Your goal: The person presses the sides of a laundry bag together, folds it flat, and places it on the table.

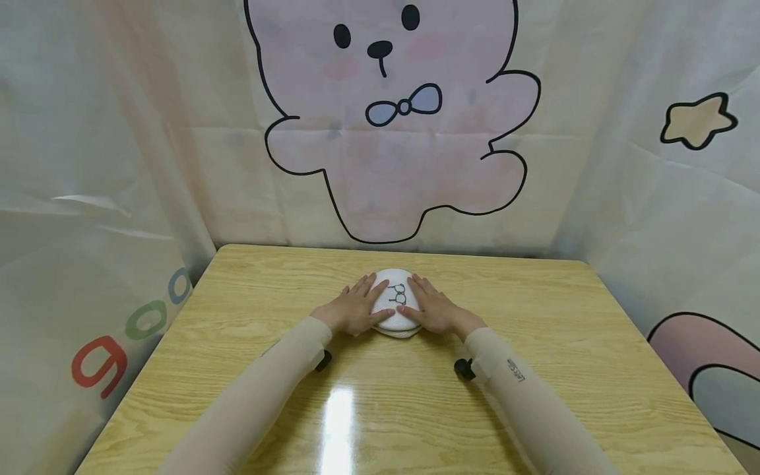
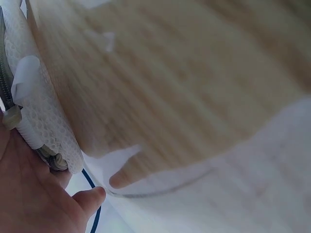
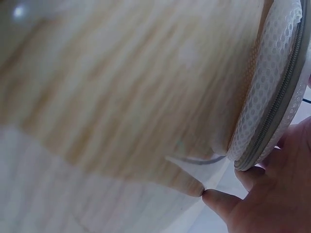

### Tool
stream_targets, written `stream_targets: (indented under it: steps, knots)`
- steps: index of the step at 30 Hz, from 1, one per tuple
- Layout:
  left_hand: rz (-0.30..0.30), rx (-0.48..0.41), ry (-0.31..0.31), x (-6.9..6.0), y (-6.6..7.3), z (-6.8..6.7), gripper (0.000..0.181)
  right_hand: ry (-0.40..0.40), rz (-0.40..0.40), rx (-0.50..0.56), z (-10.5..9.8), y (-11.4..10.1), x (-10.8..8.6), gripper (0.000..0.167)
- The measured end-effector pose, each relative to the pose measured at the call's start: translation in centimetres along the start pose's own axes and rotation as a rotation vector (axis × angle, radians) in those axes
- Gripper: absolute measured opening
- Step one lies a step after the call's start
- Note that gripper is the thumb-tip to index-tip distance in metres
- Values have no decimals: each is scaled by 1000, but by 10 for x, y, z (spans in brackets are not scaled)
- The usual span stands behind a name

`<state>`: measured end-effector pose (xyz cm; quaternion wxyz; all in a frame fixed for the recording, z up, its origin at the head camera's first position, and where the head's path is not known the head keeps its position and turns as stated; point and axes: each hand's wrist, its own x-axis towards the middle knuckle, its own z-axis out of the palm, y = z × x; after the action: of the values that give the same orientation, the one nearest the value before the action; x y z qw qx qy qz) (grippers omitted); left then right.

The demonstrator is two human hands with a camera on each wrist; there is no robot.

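Observation:
A round white mesh laundry bag (image 1: 399, 321) lies on the table in the head view, a small dark line drawing on its top. My left hand (image 1: 353, 310) rests against its left side with the fingers spread and the thumb toward its front. On the opposite side, my right hand (image 1: 438, 312) touches it the same way. The left wrist view shows the mesh wall (image 2: 46, 104), a zipper pull (image 2: 12, 117) and a white tab (image 2: 25, 77). In the right wrist view, a grey zipper (image 3: 279, 87) runs along the rim. The bag's contents are hidden.
A wood-grain table (image 1: 249, 284) spreads around the bag, with a bright light reflection (image 1: 337, 429) near the front. Behind it hangs a curtain (image 1: 202, 152) printed with a pink bear; side curtains close in left and right. Black wrist devices (image 1: 464, 369) sit under both sleeves.

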<state>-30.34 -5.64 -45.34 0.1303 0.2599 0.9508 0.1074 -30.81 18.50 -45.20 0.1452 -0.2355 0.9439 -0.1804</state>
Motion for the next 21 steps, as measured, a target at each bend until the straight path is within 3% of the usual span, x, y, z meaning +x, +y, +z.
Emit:
stream_targets:
  steps: [21]
  knots:
    - [-12, 23, -5, -6, 5, 1, 81, -8, -16, -25, 2, -3, -3, 87]
